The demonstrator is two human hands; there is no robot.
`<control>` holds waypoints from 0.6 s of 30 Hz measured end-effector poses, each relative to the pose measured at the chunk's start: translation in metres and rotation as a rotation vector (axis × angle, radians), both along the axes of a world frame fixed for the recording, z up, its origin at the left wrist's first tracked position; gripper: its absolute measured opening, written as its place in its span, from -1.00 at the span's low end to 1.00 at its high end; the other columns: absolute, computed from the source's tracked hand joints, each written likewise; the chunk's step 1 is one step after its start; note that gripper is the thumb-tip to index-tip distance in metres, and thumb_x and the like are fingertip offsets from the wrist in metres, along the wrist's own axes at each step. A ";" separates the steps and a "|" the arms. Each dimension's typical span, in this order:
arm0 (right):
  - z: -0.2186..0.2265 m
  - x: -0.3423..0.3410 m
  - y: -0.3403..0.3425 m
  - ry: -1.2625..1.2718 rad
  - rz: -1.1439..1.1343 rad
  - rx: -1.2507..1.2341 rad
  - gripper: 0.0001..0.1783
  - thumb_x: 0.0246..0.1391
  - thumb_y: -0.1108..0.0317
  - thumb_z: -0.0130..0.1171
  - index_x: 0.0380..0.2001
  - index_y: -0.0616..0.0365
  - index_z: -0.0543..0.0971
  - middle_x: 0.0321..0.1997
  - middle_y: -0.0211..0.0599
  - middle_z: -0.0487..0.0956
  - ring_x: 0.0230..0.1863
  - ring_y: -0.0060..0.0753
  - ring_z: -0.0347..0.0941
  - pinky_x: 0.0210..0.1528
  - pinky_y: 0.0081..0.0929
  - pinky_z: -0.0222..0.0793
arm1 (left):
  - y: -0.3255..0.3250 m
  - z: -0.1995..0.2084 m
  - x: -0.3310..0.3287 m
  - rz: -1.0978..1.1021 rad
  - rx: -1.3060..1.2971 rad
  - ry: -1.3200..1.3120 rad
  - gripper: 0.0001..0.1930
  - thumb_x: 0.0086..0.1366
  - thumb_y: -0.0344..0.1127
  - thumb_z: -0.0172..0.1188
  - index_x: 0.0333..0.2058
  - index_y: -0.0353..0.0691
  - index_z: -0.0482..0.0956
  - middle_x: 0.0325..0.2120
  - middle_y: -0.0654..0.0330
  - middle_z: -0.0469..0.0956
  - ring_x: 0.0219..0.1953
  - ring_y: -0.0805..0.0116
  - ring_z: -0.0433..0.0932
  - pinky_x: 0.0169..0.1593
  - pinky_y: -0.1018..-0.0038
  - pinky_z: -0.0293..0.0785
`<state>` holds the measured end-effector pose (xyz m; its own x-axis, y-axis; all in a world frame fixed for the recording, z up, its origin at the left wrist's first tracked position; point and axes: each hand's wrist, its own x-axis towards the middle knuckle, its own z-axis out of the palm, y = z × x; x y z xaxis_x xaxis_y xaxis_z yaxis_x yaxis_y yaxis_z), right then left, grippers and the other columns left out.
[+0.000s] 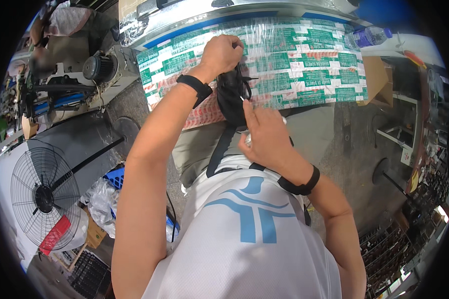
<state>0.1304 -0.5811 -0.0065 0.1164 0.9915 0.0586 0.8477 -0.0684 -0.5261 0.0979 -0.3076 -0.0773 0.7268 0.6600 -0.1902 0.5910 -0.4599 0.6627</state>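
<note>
A black lace-up shoe [230, 102] lies at the near edge of the table, partly over my lap, its dark laces [247, 87] loose on top. My left hand [223, 53] is closed above the shoe's far end, thumb and fingers pinched together; what is between them is hidden. Close to the shoe's right side, my right hand [267, 133] is curled round a thin tool with a pale tip [242, 98], index finger stretched along it. Something white shows at the edges of that palm, too covered to name.
Green, white and red printed tape covers the table [314, 65]. A purple bottle [371, 37] lies at its far right, above a cardboard box [377, 79]. To the left are a floor fan [44, 199], a motor-driven machine [101, 67] and plastic bags [101, 205]. A person works far left.
</note>
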 end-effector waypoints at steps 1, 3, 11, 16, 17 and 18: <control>-0.001 -0.002 -0.002 -0.006 -0.001 0.005 -0.09 0.00 0.35 0.39 0.45 0.44 0.43 -0.13 0.00 0.54 -0.08 0.10 0.51 0.07 0.03 0.42 | -0.002 -0.005 -0.001 -0.001 0.005 -0.006 -0.71 0.37 -0.21 0.26 -0.12 -0.19 0.87 -0.46 -0.02 0.77 -0.37 0.06 0.76 -0.15 0.18 0.67; -0.006 -0.004 -0.001 0.003 0.003 -0.025 -0.09 0.00 0.36 0.38 0.46 0.42 0.43 -0.11 0.02 0.55 -0.05 0.11 0.53 0.11 0.03 0.43 | -0.002 -0.012 -0.001 0.011 0.063 -0.102 -0.72 0.38 -0.22 0.26 -0.13 -0.17 0.88 -0.44 -0.04 0.77 -0.33 0.02 0.79 -0.12 0.16 0.67; -0.052 0.070 0.003 0.110 -0.374 0.175 -0.12 0.06 0.34 0.37 0.48 0.39 0.43 -0.01 0.07 0.62 0.04 0.25 0.55 0.18 0.11 0.46 | -0.099 0.004 -0.060 0.476 -0.103 -0.392 0.08 0.28 -0.06 0.58 0.51 -0.62 0.18 0.41 -0.46 0.37 0.47 -0.38 0.38 0.54 0.00 0.32; -0.122 0.129 0.054 -0.025 -0.369 0.285 -0.09 0.10 0.30 0.39 0.52 0.35 0.40 0.01 0.10 0.61 0.07 0.26 0.54 0.21 0.14 0.44 | -0.123 0.000 -0.068 0.322 0.070 -0.318 0.12 0.15 -0.29 0.64 0.57 -0.46 0.14 0.44 -0.34 0.34 0.51 -0.33 0.31 0.56 0.00 0.29; -0.124 0.135 0.061 -0.095 -0.370 0.289 -0.07 0.10 0.28 0.39 0.53 0.36 0.38 0.01 0.09 0.60 0.07 0.24 0.53 0.20 0.14 0.43 | -0.118 0.002 -0.074 0.301 0.059 -0.323 0.13 0.15 -0.31 0.63 0.59 -0.42 0.12 0.44 -0.32 0.34 0.52 -0.28 0.32 0.57 0.02 0.28; -0.125 0.138 0.064 -0.164 -0.372 0.284 -0.04 0.10 0.27 0.39 0.55 0.37 0.35 0.02 0.08 0.59 0.07 0.21 0.51 0.20 0.14 0.42 | -0.111 0.008 -0.082 0.327 -0.043 -0.317 0.12 0.20 -0.29 0.62 0.60 -0.41 0.10 0.47 -0.26 0.35 0.53 -0.17 0.34 0.57 0.05 0.29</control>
